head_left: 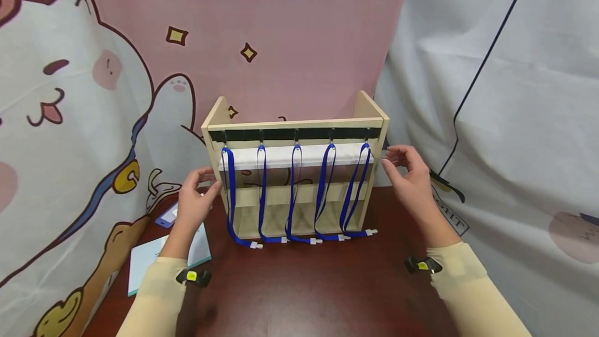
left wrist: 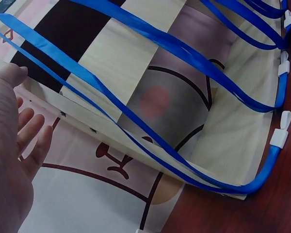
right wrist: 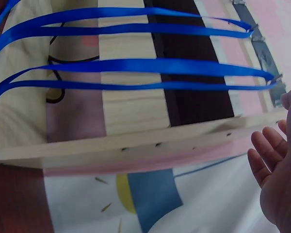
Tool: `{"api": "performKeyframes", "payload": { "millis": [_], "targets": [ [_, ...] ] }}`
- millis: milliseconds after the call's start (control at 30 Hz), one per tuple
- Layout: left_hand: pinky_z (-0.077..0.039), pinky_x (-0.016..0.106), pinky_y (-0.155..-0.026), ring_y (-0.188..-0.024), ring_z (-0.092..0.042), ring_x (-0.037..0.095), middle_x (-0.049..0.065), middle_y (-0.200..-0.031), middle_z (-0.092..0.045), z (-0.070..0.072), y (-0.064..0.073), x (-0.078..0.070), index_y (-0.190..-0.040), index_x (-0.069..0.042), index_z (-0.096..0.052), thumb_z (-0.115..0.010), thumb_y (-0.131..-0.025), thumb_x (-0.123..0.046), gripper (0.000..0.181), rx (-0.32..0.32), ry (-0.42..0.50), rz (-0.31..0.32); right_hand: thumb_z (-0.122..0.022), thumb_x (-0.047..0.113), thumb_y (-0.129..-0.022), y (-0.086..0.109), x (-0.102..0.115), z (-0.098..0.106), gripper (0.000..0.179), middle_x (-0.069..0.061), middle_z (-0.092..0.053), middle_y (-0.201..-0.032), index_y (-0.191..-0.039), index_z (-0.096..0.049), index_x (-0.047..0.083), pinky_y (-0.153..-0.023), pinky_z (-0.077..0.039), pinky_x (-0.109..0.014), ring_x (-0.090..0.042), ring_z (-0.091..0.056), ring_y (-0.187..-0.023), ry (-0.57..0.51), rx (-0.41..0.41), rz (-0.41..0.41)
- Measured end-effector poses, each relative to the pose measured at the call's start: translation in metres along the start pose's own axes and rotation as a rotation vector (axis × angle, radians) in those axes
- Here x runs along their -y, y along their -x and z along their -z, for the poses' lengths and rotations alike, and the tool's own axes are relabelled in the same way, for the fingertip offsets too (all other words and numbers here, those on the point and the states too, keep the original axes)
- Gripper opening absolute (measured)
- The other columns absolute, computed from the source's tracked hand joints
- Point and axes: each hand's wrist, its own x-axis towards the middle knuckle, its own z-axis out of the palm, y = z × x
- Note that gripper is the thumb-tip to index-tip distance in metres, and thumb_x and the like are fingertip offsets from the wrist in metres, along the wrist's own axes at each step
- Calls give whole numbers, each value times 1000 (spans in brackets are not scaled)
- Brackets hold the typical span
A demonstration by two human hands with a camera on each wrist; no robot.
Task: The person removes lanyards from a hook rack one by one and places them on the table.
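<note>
A pale wooden rack [head_left: 299, 124] stands upright on the table. Several blue lanyards [head_left: 231, 186] hang in a row from small hooks on its dark front strip [head_left: 278, 134], and their white plastic clips [head_left: 256, 245] lie at the tabletop. My left hand [head_left: 193, 204] is beside the rack's left side panel, fingers loosely bent and holding nothing. On the other side my right hand [head_left: 412, 186] is near the right side panel [right wrist: 136, 143], its fingers also relaxed around nothing. Whether the left fingertips touch the wood, I cannot tell.
A white shelf board [head_left: 299, 155] crosses the rack behind the lanyards. On the dark red table [head_left: 304, 285], a light booklet [head_left: 145, 264] and a blue-and-white card-like item [head_left: 167, 216] lie left of the rack. Printed cloth [head_left: 299, 25] hangs close behind and at both sides.
</note>
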Motion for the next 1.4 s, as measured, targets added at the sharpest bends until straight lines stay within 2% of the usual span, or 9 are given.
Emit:
{"api": "performKeyframes", "payload": {
  "millis": [67,133,200,367,600,833,1000,1267,1400],
  "targets": [
    [-60,21,-70,-107,-70,30,10,-133,-67,-1,-2,-2,-145,-11,-67,-79,-105,-26,44,-2,-1,-9,-73,-13,-99,-4,13,-1,28,-29,-69,-114,-126,-65,-14,-91,-50,-23,-5,-62,-102,-5,2,39],
    [-59,19,-76,-112,-69,23,10,-135,-68,-3,-3,-3,-148,-12,-66,-79,-105,-25,47,1,12,-17,-74,-11,-99,-7,14,-3,28,-26,-70,-115,-126,-67,-12,-91,-51,-23,-8,-64,-102,-4,5,61],
    [-58,18,-81,-115,-68,19,11,-136,-69,-4,-4,-4,-150,-11,-66,-79,-105,-23,48,2,21,-23,-73,-11,-99,-10,18,-6,28,-25,-71,-115,-127,-67,-11,-91,-50,-22,-19,-66,-102,2,7,78],
    [-57,14,-82,-117,-69,23,16,-132,-74,-8,-6,-5,-150,-10,-67,-78,-105,-17,47,-6,21,-20,-74,-11,-99,-14,22,-8,28,-27,-71,-115,-126,-68,-11,-92,-52,-27,-36,-67,-100,21,11,109],
    [-60,17,-71,-110,-72,31,16,-129,-75,-7,-7,-7,-149,-13,-70,-79,-105,-22,45,-9,21,-13,-80,-8,-97,-21,3,-11,33,-14,-76,-116,-129,-74,-1,-92,-53,-22,-27,-71,-100,14,15,126],
    [-61,25,-55,-95,-73,10,15,-130,-75,-4,-8,-5,-149,-19,-72,-81,-105,-25,46,12,23,-8,-81,1,-100,-24,6,-16,32,-8,-77,-121,-131,-76,5,-94,-53,-19,-23,-72,-103,20,54,106],
    [-57,27,-49,-93,-74,10,13,-129,-75,-2,-8,-6,-148,-20,-73,-82,-104,-26,45,17,28,0,-80,-1,-100,-26,6,-20,31,-8,-77,-119,-130,-76,4,-90,-53,-19,-23,-73,-100,40,50,110],
    [-62,19,-70,-114,-71,24,10,-132,-74,-2,-8,-7,-147,-19,-73,-81,-105,-24,43,16,48,-10,-77,-4,-101,-29,6,-24,18,-6,-77,-101,-118,-81,4,-80,-50,-18,-16,-67,-88,74,-3,86],
    [-61,16,-76,-119,-69,24,9,-133,-74,-2,-8,-6,-147,-18,-73,-81,-105,-24,44,12,39,-12,-77,-3,-102,-29,9,-23,17,-6,-76,-98,-116,-83,4,-77,-50,-19,-14,-65,-86,71,-22,72]
  ]
}}
